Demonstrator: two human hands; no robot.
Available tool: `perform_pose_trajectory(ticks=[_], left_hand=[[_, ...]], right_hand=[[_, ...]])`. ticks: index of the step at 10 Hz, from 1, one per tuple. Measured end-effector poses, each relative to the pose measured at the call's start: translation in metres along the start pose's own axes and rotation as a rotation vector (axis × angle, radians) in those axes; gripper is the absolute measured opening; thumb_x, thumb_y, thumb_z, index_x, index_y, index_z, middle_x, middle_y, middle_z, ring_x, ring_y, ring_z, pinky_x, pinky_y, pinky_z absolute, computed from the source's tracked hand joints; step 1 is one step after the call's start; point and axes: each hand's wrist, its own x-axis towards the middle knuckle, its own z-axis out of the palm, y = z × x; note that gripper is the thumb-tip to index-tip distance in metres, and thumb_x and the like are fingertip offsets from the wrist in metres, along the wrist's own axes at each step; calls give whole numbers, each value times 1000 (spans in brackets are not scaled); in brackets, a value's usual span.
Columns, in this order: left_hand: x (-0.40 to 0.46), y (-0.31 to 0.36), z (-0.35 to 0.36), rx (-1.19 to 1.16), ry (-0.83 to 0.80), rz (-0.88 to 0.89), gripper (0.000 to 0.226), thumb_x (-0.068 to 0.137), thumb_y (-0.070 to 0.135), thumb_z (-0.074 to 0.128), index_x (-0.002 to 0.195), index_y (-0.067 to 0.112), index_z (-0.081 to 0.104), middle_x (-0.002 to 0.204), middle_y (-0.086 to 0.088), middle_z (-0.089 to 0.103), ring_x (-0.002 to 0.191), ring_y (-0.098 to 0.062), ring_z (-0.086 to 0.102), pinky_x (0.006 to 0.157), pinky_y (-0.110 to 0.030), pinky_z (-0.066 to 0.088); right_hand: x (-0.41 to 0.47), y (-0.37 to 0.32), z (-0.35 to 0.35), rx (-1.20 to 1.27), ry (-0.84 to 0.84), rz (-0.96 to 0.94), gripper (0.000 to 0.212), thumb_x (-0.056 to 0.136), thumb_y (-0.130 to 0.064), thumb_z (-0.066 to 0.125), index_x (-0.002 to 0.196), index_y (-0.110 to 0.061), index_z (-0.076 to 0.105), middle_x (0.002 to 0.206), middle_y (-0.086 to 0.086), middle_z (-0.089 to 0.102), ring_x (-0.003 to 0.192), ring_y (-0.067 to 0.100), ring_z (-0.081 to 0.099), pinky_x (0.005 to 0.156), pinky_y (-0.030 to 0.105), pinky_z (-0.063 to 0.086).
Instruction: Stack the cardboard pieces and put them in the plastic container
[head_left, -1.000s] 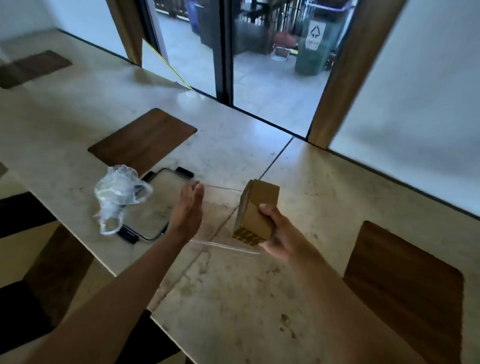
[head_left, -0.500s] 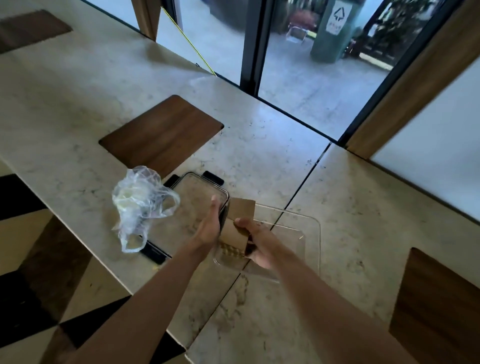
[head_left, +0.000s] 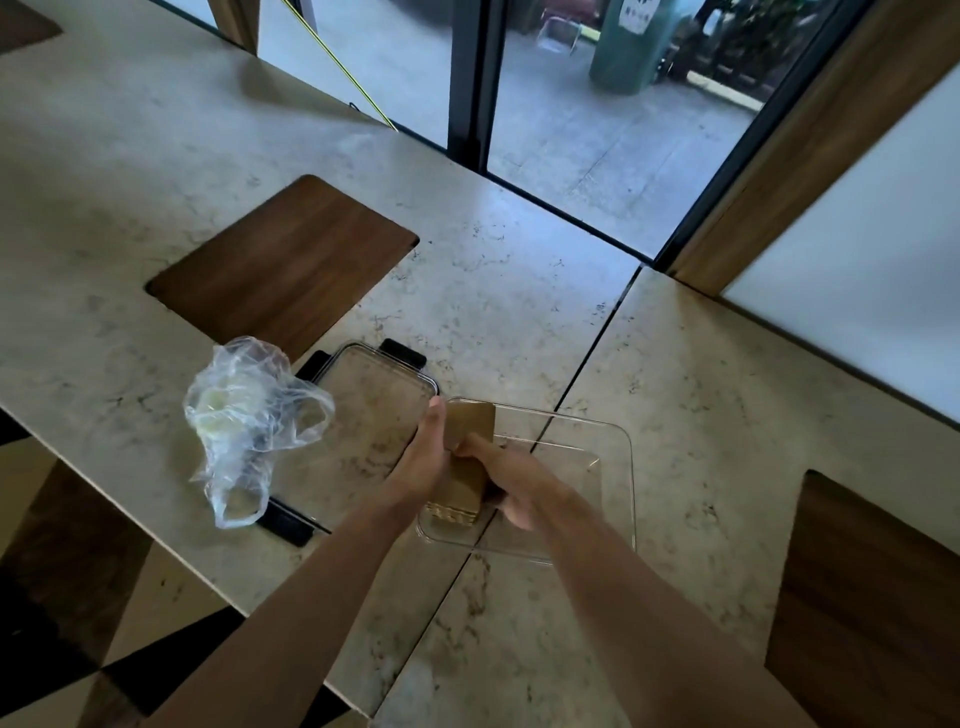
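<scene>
Placing step: the right hand (head_left: 511, 480) grips the cardboard stack (head_left: 462, 467), its low end inside the container's (head_left: 618, 441) left part. The left hand (head_left: 426, 457) lies flat and open against the stack. Next, probably lower and release squarely.

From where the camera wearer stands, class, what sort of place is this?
Probably a shared indoor seating area, such as a canteen or lobby: a long marble-look table with inset wooden panels, beside a glass door onto a paved yard holding a green bin.
</scene>
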Motion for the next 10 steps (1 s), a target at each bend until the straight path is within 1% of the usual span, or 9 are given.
perform_pose_trajectory(ticks=[1,3,4,5,6,7,8,9,10], left_hand=[[-2,2,1,16,-3,9,65,106,63,21,97,27,74,74,15,81,69,1,76,50,-13,55],[-12,8,3,117,-27,64,70,111,53,14,114,13,72,93,0,81,89,-6,76,66,-16,58],[-24,17,5,145,-42,100,71,111,51,12,138,6,60,133,-19,68,126,-26,63,104,-38,55],[-32,22,6,169,-45,129,73,111,51,10,133,3,62,130,-26,68,124,-37,64,109,-50,51],[-35,23,6,168,-41,130,74,111,52,10,127,6,66,119,-26,73,113,-37,70,94,-38,61],[-36,23,6,147,-26,135,73,111,52,10,130,8,65,121,-26,72,116,-39,69,103,-54,55],[-37,26,4,216,28,127,80,105,63,10,146,11,56,146,-21,60,140,-33,53,117,-58,40],[-37,24,4,294,107,188,93,91,74,15,144,8,55,143,-25,58,140,-40,48,115,-65,37],[-39,28,11,412,219,293,100,86,74,16,140,-4,47,140,-35,48,136,-50,41,109,-71,38]], right_hand=[[-1,1,2,-18,25,-9,53,56,-41,84,98,-12,71,83,6,80,85,24,76,83,43,63],[-8,-6,11,-147,162,-23,35,69,-51,74,85,-20,72,53,-11,71,43,5,67,33,16,45],[-12,-8,10,-138,179,-2,38,67,-49,74,88,-18,73,62,-5,75,53,11,71,38,19,50],[-10,-6,3,24,182,17,41,68,-44,76,97,-15,77,85,6,79,86,25,74,75,37,64],[-19,-5,0,138,155,26,28,75,-41,77,92,-19,76,79,1,78,86,21,69,69,34,56],[-24,-2,-1,191,125,14,37,76,-48,77,101,-20,74,100,3,74,102,23,64,95,40,53],[-34,-7,5,248,103,-14,53,90,-59,61,124,-19,68,118,5,69,114,23,62,93,39,55],[-41,-12,2,280,76,-11,63,95,-64,49,136,-18,60,108,0,66,105,17,61,75,25,53],[-51,-10,-17,184,190,-21,78,95,-68,44,155,-19,33,157,6,42,144,24,38,117,38,31]])
